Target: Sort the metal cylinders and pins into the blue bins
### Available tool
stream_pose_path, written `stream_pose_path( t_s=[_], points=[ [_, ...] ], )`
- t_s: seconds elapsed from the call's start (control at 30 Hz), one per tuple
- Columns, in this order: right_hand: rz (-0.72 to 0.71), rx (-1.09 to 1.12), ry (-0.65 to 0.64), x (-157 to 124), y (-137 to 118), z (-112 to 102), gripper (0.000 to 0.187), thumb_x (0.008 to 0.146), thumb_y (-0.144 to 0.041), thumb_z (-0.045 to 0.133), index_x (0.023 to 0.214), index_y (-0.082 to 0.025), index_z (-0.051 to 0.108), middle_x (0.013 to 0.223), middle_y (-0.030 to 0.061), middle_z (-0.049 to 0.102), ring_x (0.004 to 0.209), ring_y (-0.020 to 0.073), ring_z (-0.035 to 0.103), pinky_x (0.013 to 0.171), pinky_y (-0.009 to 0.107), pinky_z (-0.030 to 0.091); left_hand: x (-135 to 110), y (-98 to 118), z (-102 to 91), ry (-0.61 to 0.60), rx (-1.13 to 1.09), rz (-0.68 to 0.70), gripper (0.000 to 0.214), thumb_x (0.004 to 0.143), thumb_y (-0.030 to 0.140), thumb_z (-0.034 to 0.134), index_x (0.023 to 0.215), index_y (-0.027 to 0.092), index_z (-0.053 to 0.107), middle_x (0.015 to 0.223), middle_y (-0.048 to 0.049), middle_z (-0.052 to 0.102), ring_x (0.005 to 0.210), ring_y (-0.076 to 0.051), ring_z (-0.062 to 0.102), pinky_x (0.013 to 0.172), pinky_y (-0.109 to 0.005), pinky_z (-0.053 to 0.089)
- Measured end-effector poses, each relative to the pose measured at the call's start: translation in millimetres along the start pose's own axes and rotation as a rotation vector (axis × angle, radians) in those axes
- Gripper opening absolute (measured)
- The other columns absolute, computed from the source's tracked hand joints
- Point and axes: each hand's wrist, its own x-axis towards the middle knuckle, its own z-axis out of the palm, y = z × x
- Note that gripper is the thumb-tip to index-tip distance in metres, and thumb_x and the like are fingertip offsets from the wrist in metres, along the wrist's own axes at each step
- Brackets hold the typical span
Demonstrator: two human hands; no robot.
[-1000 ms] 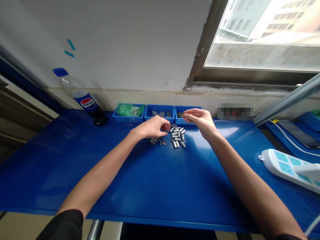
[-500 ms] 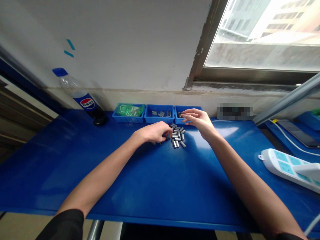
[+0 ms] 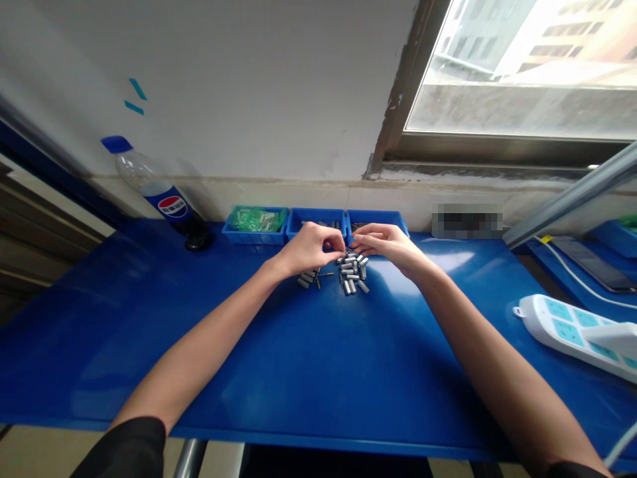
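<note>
Since the metal cylinders (image 3: 351,273) are small, everything sits within easy reach

Bottle (image 3: 166,199) stands far left near the wall, probably parked there to spare the work area. Next, left bin (image 3: 256,238), holding a green bag (image 3: 255,220) of parts; likely bagged so small bits don't scatter. Middle bin (image 3: 293,234) beside it, metal pieces inside, partly blocked by the left hand (image 3: 315,249). That hand's fingers are curled, thumb near index; can't tell if they grip anything. Under it, a small cluster with thin pins (image 3: 318,279), seemingly kept apart from the cylinders. Cylinders lie heaped on the table (image 3: 298,358), just below where both hands' fingertips come together, so probably handy for either. Right bin (image 3: 383,217) behind, contents mostly hidden. Right hand (image 3: 381,244): fingers bent toward the left's; grip unclear. Power strip (image 3: 547,318) far right, well apart.
</note>
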Motion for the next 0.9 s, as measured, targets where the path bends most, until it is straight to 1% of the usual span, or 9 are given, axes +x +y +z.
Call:
stream_pose_path(
  t_s=[0.13,0.2,0.3,0.4,0.5,0.57,0.63,0.73,0.9],
  points=[
    [0.053,0.145,-0.147,-1,3,-4,0.036,0.074,-0.043,0.092,0.094,-0.016,0.079,0.085,0.0099,0.081,0.076,0.0161,0.075,0.076,0.026,0.061,1,0,1.2,0.118,-0.044,-0.008,0.010,0.083,0.025,0.079,0.081,0.016,0.079,0.081,-0.0038,0.079,0.073,-0.016,0.072,0.068,-0.025,0.050],
    [0.041,0.182,-0.186,0,5,-6,0.036,0.070,-0.040,0.095,0.093,-0.016,0.080,0.083,0.0080,0.080,0.076,0.0148,0.074,0.077,0.024,0.060,1,1,1.2,0.135,-0.068,-0.007,0.011,0.083,0.026,0.079,0.081,0.015,0.079,0.080,-0.0042,0.079,0.071,-0.016,0.072,0.066,-0.024,0.050],
    [0.021,0.179,-0.188,0,6,-7,0.035,0.067,-0.037,0.097,0.090,-0.016,0.082,0.081,0.0063,0.079,0.074,0.0144,0.073,0.076,0.025,0.060,1,2,-1.4,0.122,-0.044,-0.013,0.013,0.084,0.027,0.078,0.080,0.015,0.078,0.079,-0.0038,0.078,0.070,-0.016,0.071,0.065,-0.024,0.049],
    [-0.021,0.148,-0.116,1,5,-7,0.035,0.065,-0.039,0.097,0.088,-0.016,0.082,0.081,0.0070,0.079,0.073,0.0163,0.072,0.075,0.028,0.060,0,1,-7.2,0.014,0.040,-0.030,0.013,0.084,0.028,0.078,0.083,0.015,0.078,0.080,-0.0034,0.078,0.072,-0.015,0.070,0.067,-0.024,0.048],
    [-0.096,0.110,0.049,3,4,-9,0.035,0.064,-0.040,0.096,0.085,-0.017,0.081,0.081,0.0076,0.079,0.076,0.0188,0.074,0.075,0.030,0.060,-3,-1,-11.1,-0.239,0.097,-0.028,0.013,0.079,0.025,0.082,0.089,0.017,0.079,0.087,-0.0035,0.079,0.080,-0.017,0.071,0.071,-0.024,0.048],
    [-0.156,0.072,0.159,5,5,-12,0.036,0.066,-0.040,0.095,0.089,-0.017,0.081,0.082,0.0077,0.080,0.079,0.0207,0.075,0.076,0.032,0.061,-5,-1,-9.8,-0.410,0.140,-0.030,0.020,0.075,0.021,0.084,0.094,0.018,0.080,0.090,-0.0029,0.079,0.080,-0.017,0.071,0.069,-0.023,0.047],
    [-0.191,0.047,0.222,6,5,-14,0.037,0.070,-0.041,0.093,0.097,-0.018,0.081,0.086,0.0083,0.081,0.085,0.0225,0.077,0.079,0.033,0.061,-5,-2,-5.5,-0.512,0.184,-0.044,0.023,0.074,0.015,0.081,0.096,0.019,0.080,0.088,-0.0022,0.078,0.075,-0.016,0.069,0.064,-0.023,0.045],
    [-0.170,0.048,0.243,7,6,-14,0.038,0.074,-0.042,0.089,0.103,-0.019,0.079,0.095,0.0093,0.082,0.089,0.0228,0.077,0.080,0.033,0.061,-5,-4,2.2,-0.543,0.208,-0.045,0.020,0.076,0.011,0.074,0.093,0.019,0.080,0.084,-0.0019,0.077,0.070,-0.015,0.067,0.063,-0.022,0.045],
    [-0.117,0.048,0.214,7,6,-10,0.035,0.077,-0.043,0.086,0.102,-0.019,0.078,0.099,0.0097,0.082,0.084,0.0200,0.077,0.074,0.029,0.060,-4,-10,7.3,-0.489,0.240,0.037,0.022,0.079,0.007,0.068,0.092,0.018,0.080,0.083,-0.0033,0.074,0.074,-0.016,0.067,0.069,-0.023,0.048]
  ],
)
